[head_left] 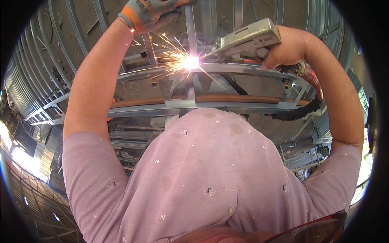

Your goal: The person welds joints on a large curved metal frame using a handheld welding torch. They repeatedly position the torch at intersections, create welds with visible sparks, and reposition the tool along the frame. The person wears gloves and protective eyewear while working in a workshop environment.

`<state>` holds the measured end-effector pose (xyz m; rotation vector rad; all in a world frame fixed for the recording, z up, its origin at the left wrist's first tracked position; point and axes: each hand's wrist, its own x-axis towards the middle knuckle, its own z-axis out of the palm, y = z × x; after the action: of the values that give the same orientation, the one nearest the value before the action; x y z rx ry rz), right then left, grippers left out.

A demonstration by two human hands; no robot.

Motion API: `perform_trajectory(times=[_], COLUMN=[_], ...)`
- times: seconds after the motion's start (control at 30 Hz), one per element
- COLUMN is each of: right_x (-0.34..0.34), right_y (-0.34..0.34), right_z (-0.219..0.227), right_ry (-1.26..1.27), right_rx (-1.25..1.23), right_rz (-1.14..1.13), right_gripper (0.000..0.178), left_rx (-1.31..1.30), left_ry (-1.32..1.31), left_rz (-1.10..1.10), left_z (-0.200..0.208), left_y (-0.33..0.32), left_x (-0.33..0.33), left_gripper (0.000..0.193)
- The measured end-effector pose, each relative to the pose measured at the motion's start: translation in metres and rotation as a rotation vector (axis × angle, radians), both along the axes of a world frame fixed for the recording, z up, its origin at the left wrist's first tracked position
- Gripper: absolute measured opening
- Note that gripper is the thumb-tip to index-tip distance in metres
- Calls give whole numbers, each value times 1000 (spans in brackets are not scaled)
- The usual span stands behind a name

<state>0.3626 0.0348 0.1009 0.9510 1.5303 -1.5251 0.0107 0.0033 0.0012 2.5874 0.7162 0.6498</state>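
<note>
A worker's bare right hand (285, 48) was wrapped around a boxy, pale welding gun (247, 39), its nozzle just beside a glaring arc (191, 62) that sprayed sparks (170, 56) leftward over a metal frame (239, 69) in front of the worker's body. The gloved left hand (149, 16) reached the view's upper edge, where its grip could not be told.

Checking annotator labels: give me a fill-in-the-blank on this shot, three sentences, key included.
The left hand wears an orange-and-grey ____.
The boxy, grey-beige tool in the bare right hand points toward the picture's ____ edge.
Bright orange ____ spray out from the round white glow.

Missing words: glove; left; sparks.
</note>
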Motion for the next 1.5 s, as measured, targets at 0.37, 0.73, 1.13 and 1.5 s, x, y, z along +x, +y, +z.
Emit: perform_trajectory(times=[0.37,0.73,1.13,1.5], right_x=[7,15,-14,-94], right_y=[1,2,7,-35], right_z=[0,3,21,-17], right_ry=[-11,-48,69,142], right_rx=[21,50,12,-167], right_rz=[-12,-29,-220,-164], right_gripper=[34,42,47,37], left_rx=[-1,-10,-15,27], left_ry=[10,127,145,38], left_rz=[-3,-4,15,43], left_z=[-4,-2,-10,-18], left_y=[-5,-9,-8,-10], left_x=[-2,-7,-19,-18], left_gripper=[49,53,48,40])
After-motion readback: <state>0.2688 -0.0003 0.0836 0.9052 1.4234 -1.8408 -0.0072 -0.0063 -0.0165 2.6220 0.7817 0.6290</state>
